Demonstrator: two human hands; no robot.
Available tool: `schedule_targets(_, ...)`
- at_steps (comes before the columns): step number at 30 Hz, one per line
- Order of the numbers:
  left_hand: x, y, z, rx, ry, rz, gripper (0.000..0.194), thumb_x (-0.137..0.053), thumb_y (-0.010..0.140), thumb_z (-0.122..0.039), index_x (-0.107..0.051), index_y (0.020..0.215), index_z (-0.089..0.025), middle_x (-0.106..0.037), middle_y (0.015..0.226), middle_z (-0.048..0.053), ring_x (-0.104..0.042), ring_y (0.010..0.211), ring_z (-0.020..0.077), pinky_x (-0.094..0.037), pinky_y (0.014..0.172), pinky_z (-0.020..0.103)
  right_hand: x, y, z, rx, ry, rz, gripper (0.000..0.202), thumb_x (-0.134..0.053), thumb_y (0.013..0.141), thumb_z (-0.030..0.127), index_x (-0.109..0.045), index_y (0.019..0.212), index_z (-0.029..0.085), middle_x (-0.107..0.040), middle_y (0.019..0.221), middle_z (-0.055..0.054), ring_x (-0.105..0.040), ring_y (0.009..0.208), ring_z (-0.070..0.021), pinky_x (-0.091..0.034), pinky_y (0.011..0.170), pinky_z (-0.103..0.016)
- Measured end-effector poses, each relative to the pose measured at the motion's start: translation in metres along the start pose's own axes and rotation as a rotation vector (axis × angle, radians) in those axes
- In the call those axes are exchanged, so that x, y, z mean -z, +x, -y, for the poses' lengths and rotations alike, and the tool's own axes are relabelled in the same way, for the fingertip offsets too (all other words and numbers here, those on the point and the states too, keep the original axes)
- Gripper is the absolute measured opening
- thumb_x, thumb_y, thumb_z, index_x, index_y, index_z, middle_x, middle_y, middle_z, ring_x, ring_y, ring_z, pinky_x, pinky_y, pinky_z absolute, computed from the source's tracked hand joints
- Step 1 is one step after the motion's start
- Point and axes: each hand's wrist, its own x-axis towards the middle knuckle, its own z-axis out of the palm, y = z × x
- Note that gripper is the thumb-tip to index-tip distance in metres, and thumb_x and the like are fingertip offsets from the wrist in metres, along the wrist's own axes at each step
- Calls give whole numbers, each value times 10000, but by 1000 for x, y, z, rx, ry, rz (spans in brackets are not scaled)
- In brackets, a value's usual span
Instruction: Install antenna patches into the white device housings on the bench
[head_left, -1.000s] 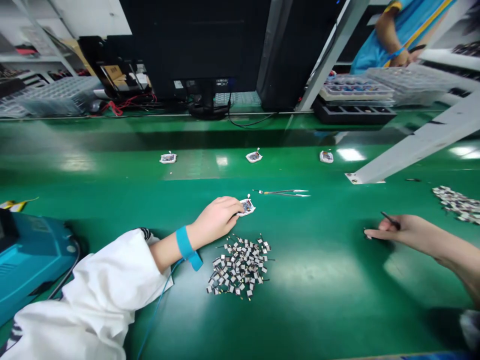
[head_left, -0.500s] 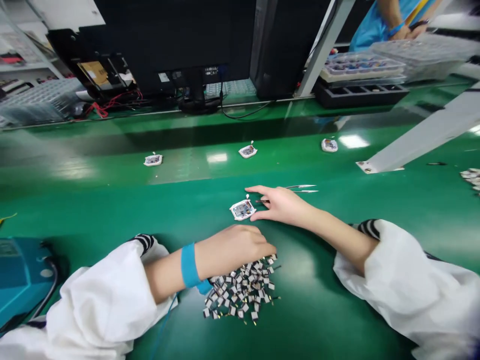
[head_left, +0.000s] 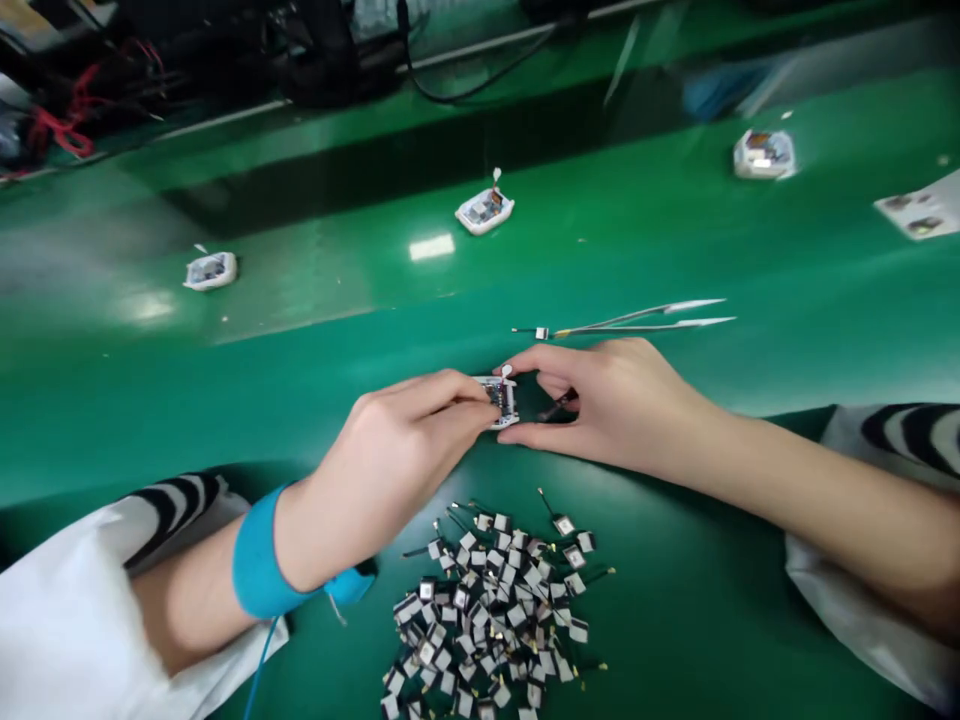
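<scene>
A small white housing with a circuit board (head_left: 507,402) lies between my hands on the green table. My left hand (head_left: 405,430) reaches over its left side, thumb and fingers pinched together on the board. What that pinch holds is hidden. My right hand (head_left: 615,400) spans the right side, forefinger at the top corner by a small white tab and thumb at the bottom corner. A dark slim object (head_left: 559,406) shows under its curled fingers, too unclear to name. Below the hands lies a pile of small square modules with short cables (head_left: 495,610).
Three similar housings stand farther back: left (head_left: 211,271), middle (head_left: 484,211) and right (head_left: 764,155). Beyond my right hand lie two thin grey strips with white ends (head_left: 660,315) and a single module (head_left: 541,333). A blue cord (head_left: 261,665) runs from my left wristband.
My left hand has moved from the pile up onto the circuit-board housing. My right forefinger and thumb have closed in around its right edge. The view has tipped down and come closer.
</scene>
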Motion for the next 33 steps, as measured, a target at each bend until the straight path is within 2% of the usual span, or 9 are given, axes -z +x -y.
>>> schedule_targets(3,3,-1,0,-38,92,20,135,-458,823,-157,-584,872,-159,-626,880,24,-593,773,133,-514,685,239,0,0,-1,16,41,-46,362,-623,639,473,-592,900,224,-450,467,64,-404,400,-58,-209,444,-198)
schedule_targets(7,6,0,-1,-27,98,20,110,-490,813,-177,-592,850,-193,-622,888,1,-585,771,121,-495,687,220,-3,-1,-3,49,67,-107,357,-636,616,472,-603,866,219,-451,484,55,-405,406,-62,-222,441,-204)
schedule_targets(16,1,3,-7,15,143,-17,92,-533,790,-182,-619,813,-206,-623,839,-30,-571,728,82,-454,639,174,-2,-1,-6,80,49,-106,307,-583,650,487,-586,852,255,-455,494,53,-460,470,-66,-246,450,-190)
schedule_targets(22,2,6,-11,119,124,-30,77,-558,777,-197,-631,753,-194,-613,769,-48,-554,667,56,-423,605,147,-1,-1,-5,84,47,-110,275,-611,640,436,-575,841,251,-472,504,56,-503,531,-78,-315,491,-197)
schedule_targets(26,2,3,-13,215,100,7,94,-540,789,-191,-632,767,-189,-613,806,-44,-551,670,72,-429,633,185,-1,-1,-5,80,19,-119,287,-614,627,447,-574,837,256,-441,471,62,-487,516,-80,-249,450,-200)
schedule_targets(29,0,2,-12,253,46,-7,107,-529,797,-218,-619,743,-197,-605,791,-50,-544,654,75,-431,597,195,0,-1,-6,93,-18,-126,285,-584,633,484,-570,823,271,-433,476,72,-465,502,-57,-191,434,-193)
schedule_targets(33,1,5,-11,267,36,27,144,-498,814,-228,-614,730,-211,-601,788,-51,-547,667,85,-427,582,205,0,0,-7,108,-55,-136,300,-569,636,506,-576,810,262,-427,500,76,-441,487,-32,-206,438,-183)
